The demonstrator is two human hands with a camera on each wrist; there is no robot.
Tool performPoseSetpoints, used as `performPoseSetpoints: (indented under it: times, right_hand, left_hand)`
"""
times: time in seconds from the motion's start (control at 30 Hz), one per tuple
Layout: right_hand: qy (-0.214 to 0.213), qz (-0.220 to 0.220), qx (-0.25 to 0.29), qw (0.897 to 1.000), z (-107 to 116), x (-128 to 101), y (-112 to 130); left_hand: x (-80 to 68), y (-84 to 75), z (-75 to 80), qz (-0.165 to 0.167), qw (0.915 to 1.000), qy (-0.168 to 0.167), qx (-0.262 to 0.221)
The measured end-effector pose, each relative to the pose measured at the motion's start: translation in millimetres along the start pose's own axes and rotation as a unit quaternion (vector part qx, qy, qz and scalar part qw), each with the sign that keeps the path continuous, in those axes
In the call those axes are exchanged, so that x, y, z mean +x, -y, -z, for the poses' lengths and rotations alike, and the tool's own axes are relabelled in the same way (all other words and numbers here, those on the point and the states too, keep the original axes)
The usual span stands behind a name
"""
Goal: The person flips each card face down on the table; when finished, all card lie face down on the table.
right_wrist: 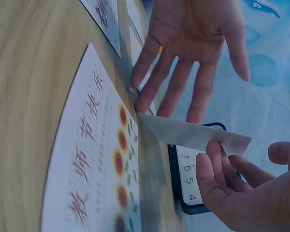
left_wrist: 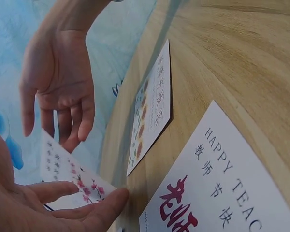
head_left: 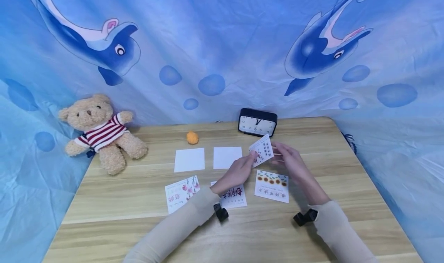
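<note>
A printed greeting card (head_left: pixel 264 149) with pink blossoms and rows of characters stands tilted above the table between my two hands. My left hand (head_left: pixel 237 172) touches its left side with extended fingers, the thumb apart from it in the right wrist view. At the opposite side, the loosely bent fingers of my right hand (head_left: pixel 293 163) touch the card; its thumb is off the card (right_wrist: pixel 183 130). Just in front lies a sunflower card (head_left: pixel 272 186). A card with red lettering (head_left: pixel 237 197) is partly covered by my left arm, beside a pink-flower card (head_left: pixel 182 193).
Two blank white cards lie in the back row, one to the left (head_left: pixel 189 160) and one nearer the middle (head_left: pixel 227 158). Behind stand a black clock (head_left: pixel 256 126) and a fuzzy orange ball (head_left: pixel 192 137). A teddy bear (head_left: pixel 100 134) sits at the left edge, before a blue dolphin curtain (head_left: pixel 222 43).
</note>
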State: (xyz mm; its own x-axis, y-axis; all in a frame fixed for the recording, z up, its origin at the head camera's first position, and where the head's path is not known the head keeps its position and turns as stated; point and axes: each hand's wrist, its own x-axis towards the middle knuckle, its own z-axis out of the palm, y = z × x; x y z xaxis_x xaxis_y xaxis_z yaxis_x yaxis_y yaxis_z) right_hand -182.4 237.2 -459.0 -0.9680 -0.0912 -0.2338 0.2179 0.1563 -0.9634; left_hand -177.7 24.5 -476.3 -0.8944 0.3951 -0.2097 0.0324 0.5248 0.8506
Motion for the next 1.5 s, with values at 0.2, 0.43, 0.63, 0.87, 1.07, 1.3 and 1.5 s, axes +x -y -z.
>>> performPoseSetpoints:
  times: [0.2,0.43,0.63,0.87,1.07,1.3,1.5]
  right_hand:
    - [0.021,-0.007,-0.002,1.0,-10,3,-5]
    - [0.01,-0.012,-0.033,0.999,-24,9,-12]
    - [-0.006,-0.003,-0.084,0.996,-32,11,-21]
    - [-0.019,-0.013,-0.115,0.993,-33,13,-23]
    - [-0.045,-0.031,-0.126,0.99,-30,15,-29]
    - [-0.079,-0.044,-0.117,0.989,-22,19,-31]
    - [-0.091,-0.042,-0.114,0.988,-11,23,-32]
  left_hand:
    - [1.5,0.3,-1.3,-0.012,0.9996,-0.016,-0.021]
    - [5.0,3.0,-0.4,-0.037,0.9922,-0.07,-0.097]
    - [7.7,4.4,1.9,-0.051,0.9841,-0.076,-0.152]
    - [10.6,7.3,4.7,-0.049,0.9687,-0.106,-0.219]
    - [10.3,10.9,6.7,-0.038,0.9657,-0.125,-0.224]
    - [9.3,13.4,8.3,-0.073,0.9729,-0.143,-0.166]
    - [8.4,16.0,8.4,-0.066,0.9778,-0.153,-0.127]
